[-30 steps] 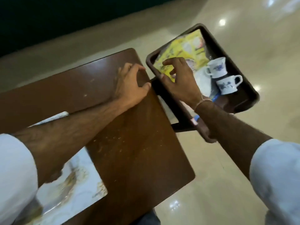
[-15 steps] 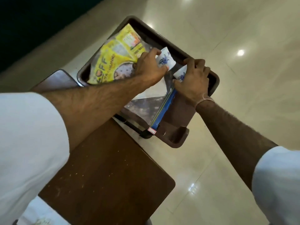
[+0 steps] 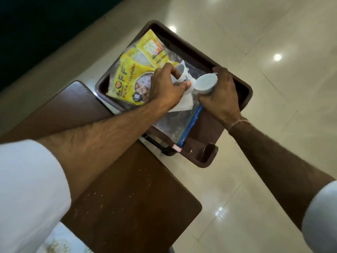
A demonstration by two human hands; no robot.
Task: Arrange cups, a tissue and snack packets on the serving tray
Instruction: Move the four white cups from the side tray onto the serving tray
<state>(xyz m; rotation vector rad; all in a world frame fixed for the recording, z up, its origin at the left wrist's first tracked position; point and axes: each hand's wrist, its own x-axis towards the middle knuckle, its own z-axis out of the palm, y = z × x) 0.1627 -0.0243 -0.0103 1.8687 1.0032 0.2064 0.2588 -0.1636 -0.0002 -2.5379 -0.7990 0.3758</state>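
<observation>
1. Over the tray (image 3: 244, 88): both hands are on cups. Left hand (image 3: 164, 86) grips the left cup (image 3: 183, 73), fingers wrapped round its body, thumb at the base. Cup is tipped on its side, mouth facing away.
2. Right hand (image 3: 222, 95) holds the right cup (image 3: 206, 83), also tilted, its open mouth facing the camera. Fingers closed round the back of it.
3. Versus 0.5 s ago: both cups were gripped and sat more hidden under the hands; now the right cup is rotated so its inside shows, and the left one is lifted clear of the packets.
4. The two cups are just beside each other, nearly touching at the rims; can't tell if they make contact.
5. Tissue (image 3: 182, 105) lies under the left hand, white corner sticking out toward the near side.
6. Yellow snack packet (image 3: 131, 79) lies flat in the tray's left part, a second yellow packet (image 3: 153, 48) behind it, partly overlapped.
7. Clear zip bag (image 3: 169, 123) with a blue seal strip lies across the tray's near part, overhanging the edge.
8. Tray sits beyond the far corner of the brown table (image 3: 127, 198), above a glossy tiled floor (image 3: 273, 161). Same placement as before; the view has shifted slightly.
</observation>
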